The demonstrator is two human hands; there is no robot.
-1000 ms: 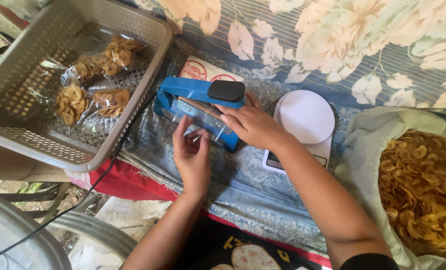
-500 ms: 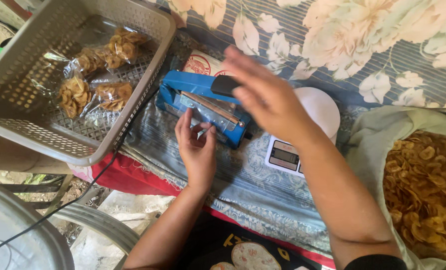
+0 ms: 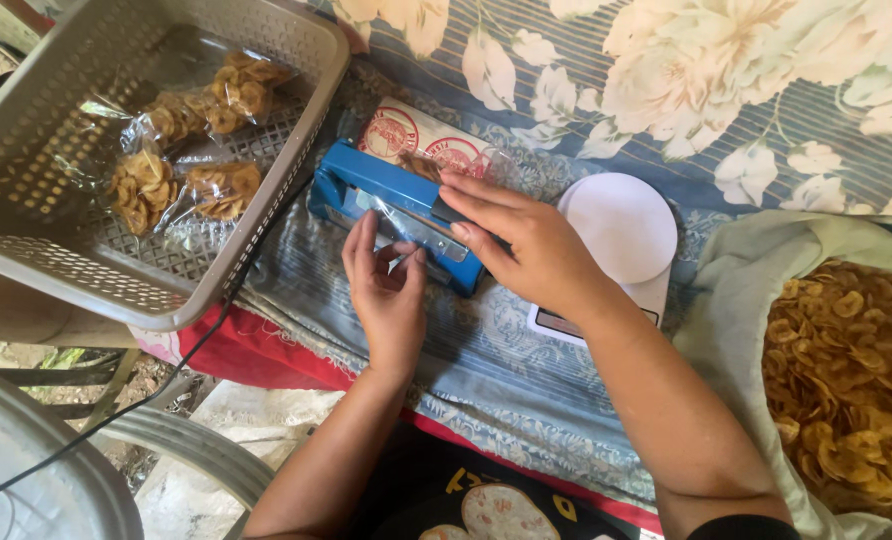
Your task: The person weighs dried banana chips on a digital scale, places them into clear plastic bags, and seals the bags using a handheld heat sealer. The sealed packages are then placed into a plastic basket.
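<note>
**Hands at the blue heat sealer**

The blue heat sealer [image 3: 398, 212] lies on the floral-cloth worktop [image 3: 666, 90], left of centre, just right of the grey plastic basket [image 3: 296, 50]. Its long axis runs from far left to near right.

The left hand [image 3: 386, 295] rests at the near edge of the sealer. Its fingers are curled loosely and the fingertips pinch a clear plastic bag [image 3: 406, 225] lying across the sealing bar. The grip is nearly closed on the bag edge.

The right hand [image 3: 531, 250] lies flat over the right end of the sealer, fingers extended and pointing left. Its grip is open; the palm and fingers press on top and enclose nothing.

A printed red-and-white label sheet [image 3: 421, 140] lies just beyond the sealer, touching it. A white digital scale [image 3: 621, 225] with a round platform stands just right of the right hand, partly covered by the wrist.

The basket holds several sealed clear packets of banana chips [image 3: 181, 160]. At the far right, an open white sack [image 3: 736, 300] contains loose banana chips [image 3: 856, 380]. A black cord [image 3: 116, 415] runs from the sealer down to the near left.
</note>
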